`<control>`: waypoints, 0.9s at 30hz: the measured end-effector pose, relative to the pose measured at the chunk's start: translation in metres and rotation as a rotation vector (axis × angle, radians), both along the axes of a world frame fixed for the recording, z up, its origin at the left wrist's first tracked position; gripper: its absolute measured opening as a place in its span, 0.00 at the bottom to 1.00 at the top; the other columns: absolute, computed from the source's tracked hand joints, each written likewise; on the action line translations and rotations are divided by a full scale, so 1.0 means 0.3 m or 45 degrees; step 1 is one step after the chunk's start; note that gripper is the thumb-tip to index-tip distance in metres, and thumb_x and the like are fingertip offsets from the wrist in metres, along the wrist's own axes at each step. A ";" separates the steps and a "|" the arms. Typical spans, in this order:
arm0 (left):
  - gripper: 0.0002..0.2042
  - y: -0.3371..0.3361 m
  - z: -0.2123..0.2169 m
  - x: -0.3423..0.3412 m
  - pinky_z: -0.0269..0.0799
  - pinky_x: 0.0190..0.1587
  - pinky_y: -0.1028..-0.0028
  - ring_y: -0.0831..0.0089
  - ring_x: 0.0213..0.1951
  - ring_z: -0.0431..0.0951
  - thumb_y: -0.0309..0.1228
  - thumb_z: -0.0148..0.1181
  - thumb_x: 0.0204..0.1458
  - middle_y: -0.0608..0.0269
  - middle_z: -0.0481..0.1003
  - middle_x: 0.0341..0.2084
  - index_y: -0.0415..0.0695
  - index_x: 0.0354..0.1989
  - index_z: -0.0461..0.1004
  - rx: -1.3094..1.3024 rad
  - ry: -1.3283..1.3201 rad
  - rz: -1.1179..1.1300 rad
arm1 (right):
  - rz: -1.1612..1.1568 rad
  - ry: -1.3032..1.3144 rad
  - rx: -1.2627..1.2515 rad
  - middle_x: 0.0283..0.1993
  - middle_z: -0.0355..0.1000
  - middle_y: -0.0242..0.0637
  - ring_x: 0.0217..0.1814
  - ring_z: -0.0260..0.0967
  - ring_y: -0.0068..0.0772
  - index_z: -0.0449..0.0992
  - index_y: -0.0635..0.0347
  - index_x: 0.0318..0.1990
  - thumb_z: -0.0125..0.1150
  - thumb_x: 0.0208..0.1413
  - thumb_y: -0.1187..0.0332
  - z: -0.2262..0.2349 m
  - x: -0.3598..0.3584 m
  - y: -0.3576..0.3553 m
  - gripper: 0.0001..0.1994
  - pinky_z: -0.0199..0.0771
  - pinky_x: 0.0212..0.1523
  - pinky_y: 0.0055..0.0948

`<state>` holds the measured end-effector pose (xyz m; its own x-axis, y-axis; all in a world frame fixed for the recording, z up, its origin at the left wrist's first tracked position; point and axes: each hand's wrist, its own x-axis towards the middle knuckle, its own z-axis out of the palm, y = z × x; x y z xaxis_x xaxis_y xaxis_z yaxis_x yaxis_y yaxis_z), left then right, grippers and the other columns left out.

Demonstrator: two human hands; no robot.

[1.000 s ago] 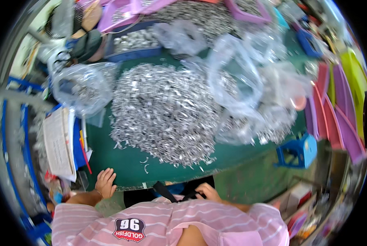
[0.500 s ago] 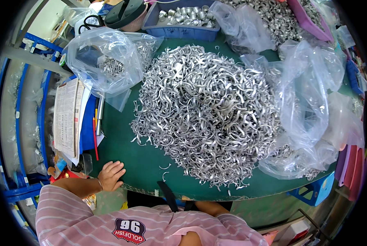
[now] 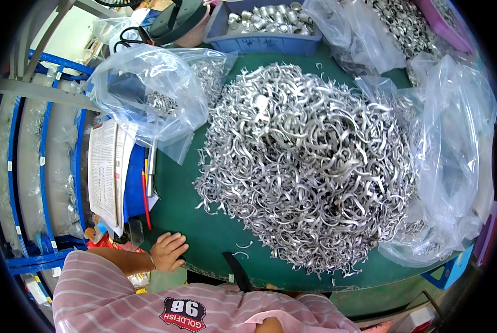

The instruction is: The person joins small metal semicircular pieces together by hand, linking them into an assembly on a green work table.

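Note:
My left hand lies palm down on the near left edge of the green table, its fingers stretched out and holding nothing. My right hand is not in view. A broad heap of small curved silvery metal pieces covers the middle of the table. A few loose curved pieces lie apart from it, to the right of my left hand. Beyond the heap's left side sits an open clear plastic bag with more metal pieces in it. Another large clear bag lies against the heap's right side.
A blue bin of silvery cup-like parts stands at the back, near black-handled scissors. Printed papers and a red pen lie at the left, beside blue-edged shelves. A pink tray is at the far right.
The view has shifted, so the table and heap appear farther right and slightly lower. My right forearm, partly seen below the table edge before, is out of view. My left hand stays resting on the table.

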<state>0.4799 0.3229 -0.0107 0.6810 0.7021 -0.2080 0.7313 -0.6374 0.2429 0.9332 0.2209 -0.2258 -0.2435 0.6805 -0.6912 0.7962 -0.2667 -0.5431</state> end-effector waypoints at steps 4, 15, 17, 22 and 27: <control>0.30 0.023 0.014 0.006 0.53 0.65 0.54 0.57 0.64 0.60 0.40 0.64 0.41 0.55 0.64 0.60 0.45 0.56 0.69 -0.015 0.024 -0.005 | 0.008 0.002 0.021 0.55 0.70 0.49 0.54 0.68 0.54 0.70 0.59 0.54 0.58 0.51 0.67 -0.020 -0.014 0.040 0.21 0.68 0.54 0.46; 0.31 0.047 0.046 0.054 0.53 0.65 0.55 0.58 0.65 0.58 0.40 0.65 0.44 0.54 0.61 0.63 0.44 0.59 0.68 -0.076 0.175 0.038 | 0.083 -0.027 0.150 0.55 0.70 0.49 0.55 0.68 0.55 0.70 0.59 0.55 0.60 0.50 0.66 -0.064 0.010 0.114 0.22 0.67 0.55 0.47; 0.30 0.033 0.040 0.047 0.53 0.65 0.54 0.58 0.66 0.57 0.39 0.64 0.46 0.53 0.61 0.62 0.43 0.59 0.67 -0.060 0.118 0.032 | 0.084 -0.037 0.169 0.56 0.69 0.50 0.56 0.67 0.55 0.70 0.58 0.55 0.60 0.50 0.65 -0.072 0.020 0.118 0.22 0.67 0.55 0.47; 0.30 0.030 0.052 0.055 0.53 0.65 0.53 0.56 0.65 0.58 0.38 0.63 0.46 0.51 0.61 0.63 0.41 0.59 0.66 0.034 -0.004 0.002 | 0.098 -0.024 0.243 0.56 0.69 0.50 0.56 0.67 0.55 0.70 0.58 0.55 0.60 0.50 0.65 -0.098 0.032 0.128 0.23 0.66 0.56 0.47; 0.30 0.014 0.014 0.045 0.55 0.63 0.49 0.49 0.63 0.60 0.35 0.63 0.43 0.46 0.61 0.61 0.39 0.58 0.65 0.146 -0.082 -0.010 | 0.154 0.048 0.339 0.56 0.69 0.50 0.57 0.67 0.55 0.70 0.58 0.56 0.61 0.50 0.64 -0.086 0.004 0.128 0.24 0.65 0.56 0.47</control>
<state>0.4934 0.3269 -0.0065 0.6958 0.7135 -0.0825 0.7116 -0.6692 0.2142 0.9343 0.2594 -0.2517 -0.3560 0.8012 -0.4810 0.7913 -0.0154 -0.6112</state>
